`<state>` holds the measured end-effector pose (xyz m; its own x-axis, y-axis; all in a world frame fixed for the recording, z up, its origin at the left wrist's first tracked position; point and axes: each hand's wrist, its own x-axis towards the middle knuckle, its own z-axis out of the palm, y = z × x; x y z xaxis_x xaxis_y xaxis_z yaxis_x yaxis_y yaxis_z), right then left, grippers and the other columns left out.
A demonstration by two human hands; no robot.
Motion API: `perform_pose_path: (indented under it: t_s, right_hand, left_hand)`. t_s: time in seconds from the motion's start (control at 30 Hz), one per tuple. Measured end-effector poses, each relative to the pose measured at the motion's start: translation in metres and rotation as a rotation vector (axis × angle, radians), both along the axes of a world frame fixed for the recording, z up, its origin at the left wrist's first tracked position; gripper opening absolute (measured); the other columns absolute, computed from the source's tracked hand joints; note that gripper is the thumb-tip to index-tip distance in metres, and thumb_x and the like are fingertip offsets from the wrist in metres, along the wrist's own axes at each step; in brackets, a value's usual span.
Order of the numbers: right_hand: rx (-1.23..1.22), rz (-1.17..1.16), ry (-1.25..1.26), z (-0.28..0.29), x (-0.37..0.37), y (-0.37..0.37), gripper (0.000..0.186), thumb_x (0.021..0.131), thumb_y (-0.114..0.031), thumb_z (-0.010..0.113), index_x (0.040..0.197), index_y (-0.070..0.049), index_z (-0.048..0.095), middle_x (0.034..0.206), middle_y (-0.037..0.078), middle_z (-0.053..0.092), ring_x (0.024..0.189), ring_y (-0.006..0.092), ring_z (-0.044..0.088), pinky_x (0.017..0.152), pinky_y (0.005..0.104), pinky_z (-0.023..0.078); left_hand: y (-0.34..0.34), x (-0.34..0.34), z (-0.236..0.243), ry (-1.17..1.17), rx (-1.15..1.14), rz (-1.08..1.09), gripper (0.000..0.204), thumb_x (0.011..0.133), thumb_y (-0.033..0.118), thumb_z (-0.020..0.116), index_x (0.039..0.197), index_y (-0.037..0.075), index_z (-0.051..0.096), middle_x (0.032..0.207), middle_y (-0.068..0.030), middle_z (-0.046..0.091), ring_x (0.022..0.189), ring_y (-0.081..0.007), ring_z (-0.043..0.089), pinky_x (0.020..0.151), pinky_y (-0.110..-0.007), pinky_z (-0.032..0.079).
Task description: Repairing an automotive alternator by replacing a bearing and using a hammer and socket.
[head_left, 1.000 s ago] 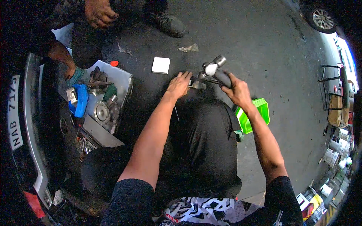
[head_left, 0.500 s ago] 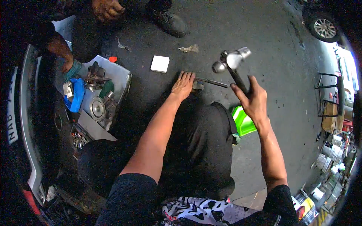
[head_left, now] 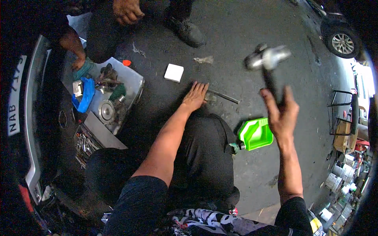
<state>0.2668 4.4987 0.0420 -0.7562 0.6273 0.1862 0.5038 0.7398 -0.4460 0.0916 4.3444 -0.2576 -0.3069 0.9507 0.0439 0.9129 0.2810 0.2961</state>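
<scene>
My left hand is low over the dark floor, its fingers down over one end of a thin metal rod. Beneath the rod, next to the fingers, a small blocky piece is partly hidden; I cannot tell its kind. My right hand grips the dark handle of a ball-peen hammer, raised to the right of the rod. The hammer's metal head is smeared by motion. A bright green plastic tray sits on the floor between my knee and right forearm.
A white box stands beyond my left hand. At left, a metal tray holds greasy parts and a blue strap, with a toolbox nearby. A co-worker's hand reaches to the tray; their shoe is ahead. Containers line the right.
The hammer and my right hand have swung up and to the right, uncovering more of the green tray. My left hand stays at the rod. The view has shifted slightly.
</scene>
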Motion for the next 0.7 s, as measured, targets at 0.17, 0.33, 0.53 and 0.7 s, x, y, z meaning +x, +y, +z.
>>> perform_pose_path:
  t_s: [0.17,0.33,0.53,0.7]
  right_hand:
    - [0.199,0.242,0.33,-0.038,0.023,0.006,0.035,0.077,-0.012,0.071,0.103,0.003,0.052,0.076,0.015,0.065,0.061,0.0288,0.061,0.054,0.0367,0.049]
    - [-0.056,0.07,-0.591,-0.139,0.07,0.002,0.041,0.08,-0.03,0.069,0.103,0.0,0.055,0.066,0.02,0.061,0.062,0.0389,0.062,0.052,0.0464,0.047]
    - [-0.041,0.03,-0.001,-0.057,0.065,0.001,0.036,0.078,-0.021,0.073,0.096,0.002,0.051,0.058,0.021,0.053,0.051,0.0364,0.055,0.046,0.0388,0.041]
    - [-0.032,-0.027,-0.029,-0.053,0.046,-0.004,0.037,0.076,-0.022,0.073,0.095,0.001,0.053,0.064,0.02,0.055,0.056,0.0369,0.057,0.05,0.0398,0.043]
  left_hand:
    - [0.007,-0.007,0.004,-0.021,-0.001,-0.01,0.083,0.078,0.031,0.068,0.141,-0.003,0.026,0.133,-0.0197,0.043,0.129,-0.0328,0.036,0.114,-0.045,0.017]
    - [0.02,0.007,0.0,-0.031,-0.084,-0.225,0.076,0.082,0.035,0.064,0.143,0.007,0.029,0.141,-0.0164,0.038,0.134,-0.034,0.03,0.116,-0.047,0.01]
    - [0.019,0.021,-0.008,-0.181,-0.097,-0.093,0.067,0.087,0.03,0.059,0.139,0.0,0.03,0.144,-0.0188,0.031,0.137,-0.0332,0.023,0.115,-0.047,0.01]
    - [0.028,-0.009,-0.003,-0.328,-0.173,0.019,0.068,0.089,0.025,0.057,0.14,-0.005,0.023,0.144,-0.0228,0.03,0.136,-0.0365,0.025,0.114,-0.042,0.019]
